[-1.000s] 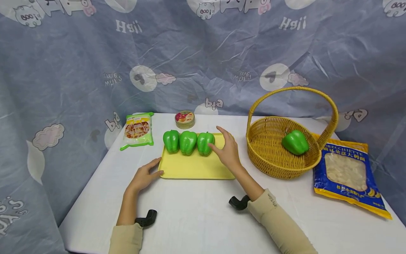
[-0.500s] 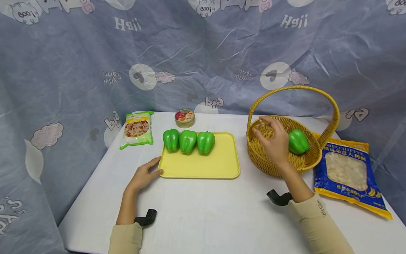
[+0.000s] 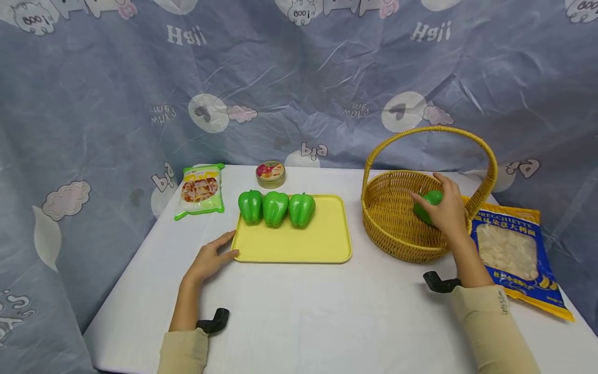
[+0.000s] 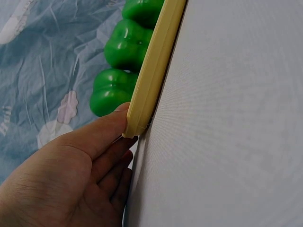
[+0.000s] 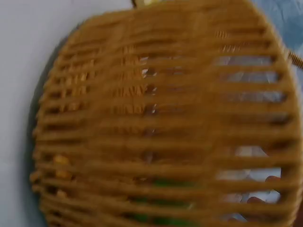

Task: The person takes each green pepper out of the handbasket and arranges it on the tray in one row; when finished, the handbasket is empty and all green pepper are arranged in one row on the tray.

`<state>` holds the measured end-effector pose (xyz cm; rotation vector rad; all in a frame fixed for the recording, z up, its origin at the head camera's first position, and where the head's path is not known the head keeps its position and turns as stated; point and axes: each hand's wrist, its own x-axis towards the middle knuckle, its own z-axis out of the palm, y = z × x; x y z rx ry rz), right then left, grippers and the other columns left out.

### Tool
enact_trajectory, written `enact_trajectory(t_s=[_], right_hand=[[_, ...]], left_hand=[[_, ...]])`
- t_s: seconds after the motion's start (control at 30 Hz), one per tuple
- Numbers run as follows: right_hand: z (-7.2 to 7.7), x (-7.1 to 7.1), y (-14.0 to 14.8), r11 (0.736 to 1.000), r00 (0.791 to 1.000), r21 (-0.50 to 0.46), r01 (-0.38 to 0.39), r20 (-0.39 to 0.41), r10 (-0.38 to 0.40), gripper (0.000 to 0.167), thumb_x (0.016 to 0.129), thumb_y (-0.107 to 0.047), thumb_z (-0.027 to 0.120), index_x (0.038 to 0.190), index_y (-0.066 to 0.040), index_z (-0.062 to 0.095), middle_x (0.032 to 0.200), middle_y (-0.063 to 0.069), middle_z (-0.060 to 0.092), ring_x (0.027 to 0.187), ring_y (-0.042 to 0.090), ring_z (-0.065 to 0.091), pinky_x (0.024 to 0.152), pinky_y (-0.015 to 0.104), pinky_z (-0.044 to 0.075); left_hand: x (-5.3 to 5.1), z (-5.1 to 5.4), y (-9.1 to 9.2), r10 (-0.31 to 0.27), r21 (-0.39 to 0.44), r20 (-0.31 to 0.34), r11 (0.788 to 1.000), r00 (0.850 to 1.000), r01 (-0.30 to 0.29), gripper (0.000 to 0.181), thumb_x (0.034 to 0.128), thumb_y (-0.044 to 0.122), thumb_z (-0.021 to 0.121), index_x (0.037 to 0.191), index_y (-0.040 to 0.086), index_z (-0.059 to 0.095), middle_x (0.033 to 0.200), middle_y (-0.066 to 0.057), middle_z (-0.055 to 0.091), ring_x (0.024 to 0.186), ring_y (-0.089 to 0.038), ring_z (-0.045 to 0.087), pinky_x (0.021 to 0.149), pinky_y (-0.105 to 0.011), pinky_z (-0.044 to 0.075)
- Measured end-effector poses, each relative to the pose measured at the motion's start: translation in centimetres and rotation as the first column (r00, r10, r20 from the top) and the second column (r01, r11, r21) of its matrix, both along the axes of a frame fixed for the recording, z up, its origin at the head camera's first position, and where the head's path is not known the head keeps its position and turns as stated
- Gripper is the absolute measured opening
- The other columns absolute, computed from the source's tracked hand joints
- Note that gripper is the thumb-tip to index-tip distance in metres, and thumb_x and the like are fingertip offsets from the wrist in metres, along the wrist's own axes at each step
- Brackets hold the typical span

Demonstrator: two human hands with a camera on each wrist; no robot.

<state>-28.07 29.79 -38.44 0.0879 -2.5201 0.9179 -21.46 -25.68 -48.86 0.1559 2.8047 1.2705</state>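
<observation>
My left hand (image 3: 208, 261) rests at the left end of the yellow tray (image 3: 289, 249), its thumb and forefinger touching the edge. In the left wrist view the thumb (image 4: 106, 130) meets the tray's corner (image 4: 139, 118), with the other fingers beside it. Several green bell peppers, including the rightmost bell pepper (image 3: 301, 210), stand in a row on the tray's far half. Inside the wicker basket (image 3: 397, 244), my right hand (image 3: 449, 210) reaches over another green bell pepper (image 3: 424, 209), thumb and fingers spread around it. The hand covers part of that pepper; firm contact cannot be made out.
The basket's tall handle (image 3: 434, 130) arches above the right hand. A blue pasta bag (image 3: 509, 252) lies right of the basket. Behind the tray stands a small tin (image 3: 270, 174); a green-edged food packet (image 3: 201, 190) lies at the back left. A patterned curtain (image 3: 289, 78) hangs behind.
My right hand has moved right, from beside the peppers on the tray, across the basket, to the pepper inside it. The left hand has stayed at the tray's edge.
</observation>
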Motion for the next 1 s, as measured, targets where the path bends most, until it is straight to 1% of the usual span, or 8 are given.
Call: enact_trajectory(t_s=[0.23, 0.33, 0.43, 0.53, 0.6, 0.8, 0.9, 1.0], right_hand=[[-1.8, -1.1, 2.7, 0.998, 0.990, 0.062, 0.007, 0.140, -0.015, 0.084, 0.086, -0.036, 0.064, 0.147, -0.002, 0.017, 0.143, 0.031, 0.024, 0.123, 0.051, 0.029, 0.089, 0.066, 0.033], [-2.1, -1.4, 3.1, 0.995, 0.982, 0.100, -0.015, 0.189, -0.004, 0.088, 0.086, -0.039, 0.063, 0.147, -0.002, 0.012, 0.140, 0.035, 0.025, 0.118, 0.054, 0.032, 0.088, 0.066, 0.033], [-2.2, -1.7, 3.2, 0.990, 0.972, 0.130, -0.063, 0.232, 0.031, 0.092, 0.086, -0.039, 0.063, 0.147, 0.000, 0.007, 0.137, 0.038, 0.025, 0.113, 0.056, 0.034, 0.086, 0.067, 0.034], [-2.4, -2.0, 3.4, 0.984, 0.966, 0.153, -0.093, 0.255, 0.052, 0.091, 0.086, -0.034, 0.065, 0.146, 0.002, 0.008, 0.134, 0.040, 0.025, 0.113, 0.058, 0.032, 0.085, 0.067, 0.034], [-2.5, -2.1, 3.4, 0.981, 0.964, 0.171, -0.096, 0.261, 0.049, 0.088, 0.086, -0.031, 0.065, 0.146, 0.003, 0.010, 0.133, 0.041, 0.026, 0.114, 0.059, 0.030, 0.086, 0.067, 0.033], [-2.8, -2.3, 3.7, 0.974, 0.943, 0.189, -0.128, 0.327, 0.060, 0.084, 0.085, -0.024, 0.067, 0.146, 0.001, 0.015, 0.127, 0.043, 0.032, 0.108, 0.057, 0.036, 0.084, 0.066, 0.034], [-2.7, -2.2, 3.7, 0.973, 0.934, 0.189, -0.131, 0.352, 0.058, 0.087, 0.084, -0.025, 0.068, 0.146, 0.000, 0.014, 0.127, 0.043, 0.032, 0.106, 0.057, 0.037, 0.084, 0.067, 0.035], [-2.7, -2.1, 3.6, 0.975, 0.935, 0.189, -0.117, 0.353, 0.043, 0.087, 0.083, -0.027, 0.069, 0.146, -0.001, 0.016, 0.127, 0.042, 0.032, 0.107, 0.056, 0.038, 0.083, 0.067, 0.035]], left_hand=[[0.2, 0.0, 0.0, 0.001, 0.010, 0.002, 1.000, 1.000, -0.001, 0.068, 0.0844, 0.040, 0.066, 0.142, 0.015, 0.039, 0.146, -0.011, 0.033, 0.135, -0.032, 0.024, 0.108, -0.051, 0.019], [0.2, 0.1, 0.0, 0.004, 0.010, -0.003, 1.000, 1.000, -0.004, 0.067, 0.0845, 0.039, 0.066, 0.142, 0.015, 0.040, 0.145, -0.011, 0.034, 0.135, -0.032, 0.025, 0.108, -0.051, 0.019], [0.2, 0.1, 0.0, 0.010, 0.012, -0.009, 1.000, 1.000, -0.010, 0.067, 0.0844, 0.039, 0.066, 0.141, 0.015, 0.040, 0.145, -0.010, 0.034, 0.135, -0.032, 0.025, 0.109, -0.050, 0.019], [0.1, 0.0, 0.0, 0.005, 0.008, -0.012, 1.000, 1.000, -0.005, 0.068, 0.0844, 0.040, 0.065, 0.142, 0.015, 0.039, 0.146, -0.010, 0.034, 0.135, -0.032, 0.025, 0.109, -0.050, 0.019], [0.1, 0.0, 0.0, 0.003, 0.006, -0.010, 1.000, 1.000, -0.003, 0.068, 0.0842, 0.041, 0.065, 0.142, 0.015, 0.039, 0.145, -0.010, 0.034, 0.135, -0.032, 0.025, 0.109, -0.050, 0.019], [0.1, 0.0, 0.1, 0.003, 0.013, -0.006, 1.000, 1.000, -0.003, 0.068, 0.0840, 0.041, 0.066, 0.142, 0.015, 0.039, 0.145, -0.010, 0.034, 0.135, -0.031, 0.025, 0.109, -0.049, 0.020], [0.1, 0.0, 0.2, 0.004, 0.007, -0.008, 1.000, 1.000, -0.004, 0.069, 0.0837, 0.041, 0.066, 0.142, 0.015, 0.040, 0.145, -0.010, 0.035, 0.135, -0.031, 0.025, 0.109, -0.050, 0.020], [0.1, 0.0, 0.2, 0.007, 0.004, -0.006, 1.000, 1.000, -0.007, 0.069, 0.0837, 0.042, 0.066, 0.141, 0.015, 0.040, 0.145, -0.010, 0.035, 0.135, -0.031, 0.025, 0.109, -0.050, 0.020]])
